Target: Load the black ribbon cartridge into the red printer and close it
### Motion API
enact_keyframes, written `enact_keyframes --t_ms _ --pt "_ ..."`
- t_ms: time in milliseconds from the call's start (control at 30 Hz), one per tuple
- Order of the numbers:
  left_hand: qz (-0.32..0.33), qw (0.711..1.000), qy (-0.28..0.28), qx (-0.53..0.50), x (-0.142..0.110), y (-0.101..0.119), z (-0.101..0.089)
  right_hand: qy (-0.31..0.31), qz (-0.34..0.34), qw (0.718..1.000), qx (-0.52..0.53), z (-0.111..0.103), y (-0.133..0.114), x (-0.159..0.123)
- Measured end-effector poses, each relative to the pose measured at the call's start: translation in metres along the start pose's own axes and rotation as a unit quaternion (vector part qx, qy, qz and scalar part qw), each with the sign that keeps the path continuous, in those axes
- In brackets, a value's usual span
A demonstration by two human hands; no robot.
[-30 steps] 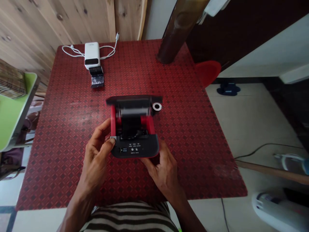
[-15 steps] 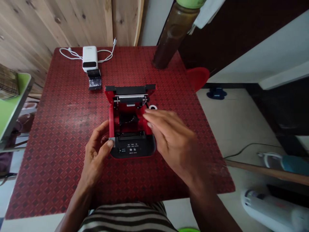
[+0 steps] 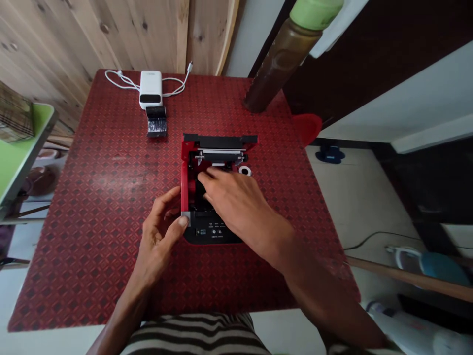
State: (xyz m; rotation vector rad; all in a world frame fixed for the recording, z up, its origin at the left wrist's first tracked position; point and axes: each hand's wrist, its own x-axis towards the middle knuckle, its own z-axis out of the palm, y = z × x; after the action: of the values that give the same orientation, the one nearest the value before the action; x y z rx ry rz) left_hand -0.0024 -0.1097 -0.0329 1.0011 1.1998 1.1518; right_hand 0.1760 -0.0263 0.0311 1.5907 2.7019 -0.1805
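At frame centre the right hand [image 3: 236,207] reaches, fingers loosely apart, down into the open printer [image 3: 212,192], while the left hand [image 3: 162,234] pinches its left-front corner.

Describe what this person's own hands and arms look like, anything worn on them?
Both hands are bare: no gloves, rings, watch or bands show on the left hand or the right hand. Both forearms are uncovered, with no sleeves reaching into view. At the bottom edge a striped garment with dark and light horizontal bands covers the torso.
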Motion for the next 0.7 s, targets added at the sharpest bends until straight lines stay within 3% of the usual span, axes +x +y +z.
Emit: enact_keyframes --t_ms 167,267,433,533,600,700 --pt "0.001 1.0 -0.003 -0.01 0.001 0.0 0.0 -0.054 -0.005 0.998 -0.036 0.0 -0.006 0.018" --pt "-0.002 1.0 -0.003 -0.004 0.0 -0.002 -0.001 -0.041 -0.006 0.999 -0.019 0.0 -0.004 0.016" --pt "0.001 1.0 0.0 0.005 0.0 -0.003 -0.001 0.043 0.028 0.999 -0.013 -0.003 -0.006 -0.007" --pt "-0.002 1.0 0.004 0.007 -0.001 -0.002 -0.002 0.144 0.017 0.989 0.03 -0.009 -0.004 -0.034" --pt "-0.01 1.0 0.004 0.003 -0.001 -0.001 -0.002 0.217 0.019 0.969 0.117 -0.013 0.005 -0.057" --pt "-0.016 1.0 0.007 -0.003 -0.001 -0.002 -0.002 0.276 0.06 0.915 0.286 -0.012 0.032 -0.095"
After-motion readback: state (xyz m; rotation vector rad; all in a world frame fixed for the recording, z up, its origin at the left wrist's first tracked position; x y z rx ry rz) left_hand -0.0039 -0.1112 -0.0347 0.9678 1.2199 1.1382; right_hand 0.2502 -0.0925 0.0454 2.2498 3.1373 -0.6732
